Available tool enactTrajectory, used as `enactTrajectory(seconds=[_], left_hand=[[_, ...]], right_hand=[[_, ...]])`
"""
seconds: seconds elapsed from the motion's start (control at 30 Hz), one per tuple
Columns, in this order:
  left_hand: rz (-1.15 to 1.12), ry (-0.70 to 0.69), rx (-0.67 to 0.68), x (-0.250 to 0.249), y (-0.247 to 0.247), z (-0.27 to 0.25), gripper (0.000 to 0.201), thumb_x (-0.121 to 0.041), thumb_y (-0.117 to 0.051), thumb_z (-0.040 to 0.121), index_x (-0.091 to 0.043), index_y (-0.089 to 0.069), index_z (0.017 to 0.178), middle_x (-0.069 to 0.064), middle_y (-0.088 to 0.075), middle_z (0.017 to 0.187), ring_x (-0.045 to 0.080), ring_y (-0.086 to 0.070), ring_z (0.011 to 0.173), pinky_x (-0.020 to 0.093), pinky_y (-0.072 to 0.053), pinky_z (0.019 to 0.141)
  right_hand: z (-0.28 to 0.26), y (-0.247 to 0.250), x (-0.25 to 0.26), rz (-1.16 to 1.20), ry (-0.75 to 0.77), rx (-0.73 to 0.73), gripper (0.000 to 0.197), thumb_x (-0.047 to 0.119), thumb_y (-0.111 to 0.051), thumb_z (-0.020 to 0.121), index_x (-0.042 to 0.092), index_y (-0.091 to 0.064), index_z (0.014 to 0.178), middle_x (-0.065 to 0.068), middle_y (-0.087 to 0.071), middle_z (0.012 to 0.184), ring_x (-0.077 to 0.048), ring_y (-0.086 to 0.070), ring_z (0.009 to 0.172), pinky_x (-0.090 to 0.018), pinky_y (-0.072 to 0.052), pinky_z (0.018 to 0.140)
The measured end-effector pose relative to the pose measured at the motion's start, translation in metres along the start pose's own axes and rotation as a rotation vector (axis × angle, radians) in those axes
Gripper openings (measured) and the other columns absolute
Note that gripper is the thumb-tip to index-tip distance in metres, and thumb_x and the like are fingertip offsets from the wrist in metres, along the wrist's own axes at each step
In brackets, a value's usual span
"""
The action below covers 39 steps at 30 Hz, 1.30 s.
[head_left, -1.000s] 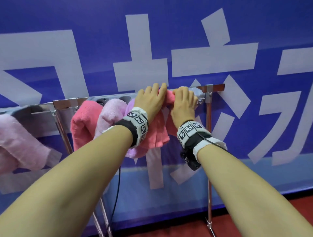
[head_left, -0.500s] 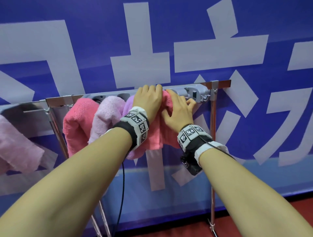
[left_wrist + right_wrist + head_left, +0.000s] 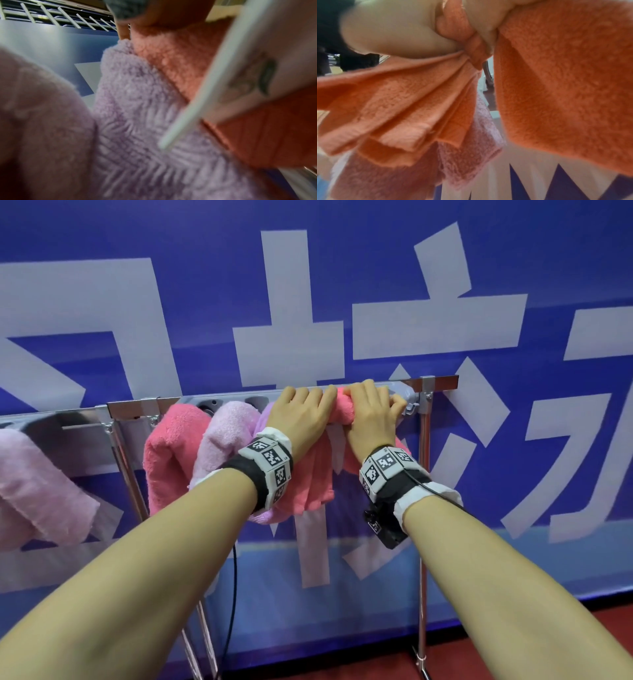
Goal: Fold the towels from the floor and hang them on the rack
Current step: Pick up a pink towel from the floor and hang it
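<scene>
A coral towel [image 3: 317, 481] hangs folded over the top bar of the metal rack [image 3: 442, 382], near its right end. My left hand [image 3: 301, 412] lies over the towel's left part, fingers curved over the bar. My right hand [image 3: 371, 412] grips the right part, fingers curled over the top. In the right wrist view the coral towel [image 3: 565, 81] is bunched into a fold between thumb and palm. In the left wrist view the coral towel [image 3: 180, 54] sits beside a lilac towel [image 3: 145, 108].
Left of my hands hang a coral-pink towel [image 3: 171, 453], a pale pink one [image 3: 226, 440] and a lilac one [image 3: 265, 414]. Another pale pink towel [image 3: 30, 484] hangs far left. The rack's right post [image 3: 424, 508] stands on a red floor [image 3: 445, 662] before a blue banner wall [image 3: 342, 268].
My right hand slid down the towel's right side, then came back on top of the bar. The left hand stayed on the towel.
</scene>
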<state>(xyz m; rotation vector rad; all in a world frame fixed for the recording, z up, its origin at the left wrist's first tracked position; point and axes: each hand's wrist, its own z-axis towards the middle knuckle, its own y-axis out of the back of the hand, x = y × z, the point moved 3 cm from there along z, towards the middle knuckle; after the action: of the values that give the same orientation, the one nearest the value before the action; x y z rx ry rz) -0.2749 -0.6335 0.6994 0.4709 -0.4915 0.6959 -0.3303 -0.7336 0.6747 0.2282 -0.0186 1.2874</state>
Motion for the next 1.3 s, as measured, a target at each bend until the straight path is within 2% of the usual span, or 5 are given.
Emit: enactTrajectory(seconds=[0.43,0.63,0.73,0.9,1.3], left_hand=[[0.038,0.150,0.428,0.001,-0.021,0.017,0.021,-0.009,-0.040,0.069,-0.019,-0.057,0.062,-0.003,-0.054,0.054,0.018,-0.052,0.046,0.022,-0.038,0.051],[0.018,0.248,0.435,-0.006,-0.023,0.001,0.032,-0.017,-0.073,0.049,-0.010,-0.061,0.077,0.003,-0.062,0.059,0.023,-0.063,0.057,0.031,-0.051,0.078],[-0.034,0.374,0.548,-0.007,-0.020,-0.011,0.036,-0.016,-0.054,0.077,-0.004,-0.047,0.110,0.014,-0.066,0.094,0.032,-0.051,0.107,0.041,-0.014,0.107],[-0.081,0.405,0.607,-0.012,-0.019,-0.027,0.049,-0.014,-0.050,0.081,0.000,-0.037,0.126,0.019,-0.054,0.118,0.031,-0.033,0.127,0.039,0.001,0.107],[-0.208,0.378,0.618,-0.010,-0.019,-0.030,0.052,-0.011,-0.050,0.080,-0.003,-0.034,0.129,0.018,-0.042,0.138,0.024,-0.024,0.137,0.039,0.000,0.108]], right_hand=[[-0.004,-0.030,-0.008,0.062,0.011,0.129,0.063,-0.006,-0.057,0.044,0.022,-0.064,0.100,0.005,-0.061,0.092,-0.016,-0.050,0.089,-0.034,-0.019,0.080],[-0.029,-0.031,-0.012,0.105,0.016,0.215,0.059,0.014,-0.048,0.057,0.012,-0.064,0.114,0.001,-0.070,0.089,-0.018,-0.062,0.081,-0.033,-0.019,0.084],[-0.031,-0.024,-0.006,0.158,-0.064,0.230,0.058,0.006,-0.049,0.057,0.009,-0.062,0.113,-0.006,-0.068,0.087,-0.023,-0.060,0.078,-0.033,-0.021,0.081],[-0.030,-0.018,0.000,0.342,-0.319,0.345,0.054,-0.013,-0.045,0.065,0.007,-0.052,0.114,-0.012,-0.060,0.106,-0.031,-0.048,0.106,-0.032,-0.027,0.088],[-0.051,-0.026,0.002,0.429,-0.503,0.421,0.055,-0.013,-0.040,0.070,0.014,-0.048,0.118,-0.020,-0.056,0.096,-0.039,-0.053,0.093,-0.044,-0.045,0.079]])
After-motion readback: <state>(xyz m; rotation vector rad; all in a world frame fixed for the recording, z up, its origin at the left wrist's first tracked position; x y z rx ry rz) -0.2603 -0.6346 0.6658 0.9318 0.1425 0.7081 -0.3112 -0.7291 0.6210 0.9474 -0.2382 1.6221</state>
